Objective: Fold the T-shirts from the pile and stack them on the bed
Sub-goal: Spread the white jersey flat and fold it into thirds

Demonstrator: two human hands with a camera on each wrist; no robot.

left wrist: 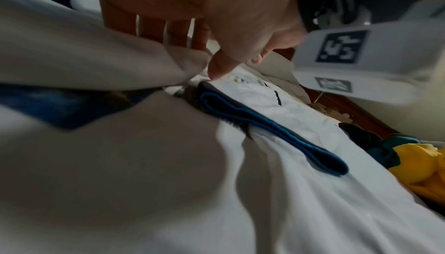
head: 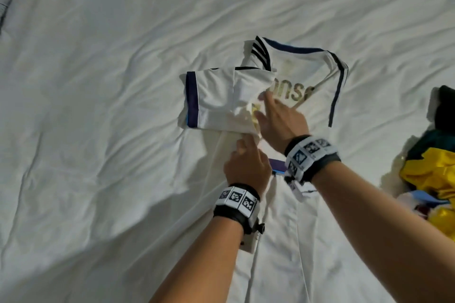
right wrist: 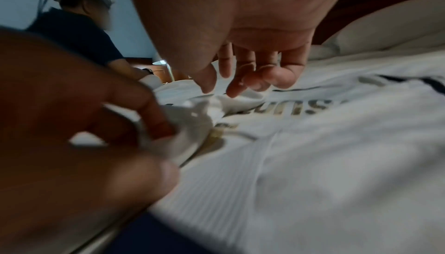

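White jersey (head: 305, 74) gold lettering partly covered by folded sleeve (head: 221, 96) and right hand (head: 283, 118), unreadable. Left hand (head: 246, 165) fingertips hidden under sleeve edge. Clothes pile (head: 438, 167), right of jersey, cut off by frame edge. Both wrist views blurred up close.

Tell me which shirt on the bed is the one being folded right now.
The white jersey with navy trim and gold lettering, spread flat under both hands. The other shirts, yellow and dark green, lie bunched in the pile at the right, untouched.

head: above, facing down on bed (head: 98, 81) | wrists: low, close, facing along fingers | shared: white T-shirt (head: 295, 76)
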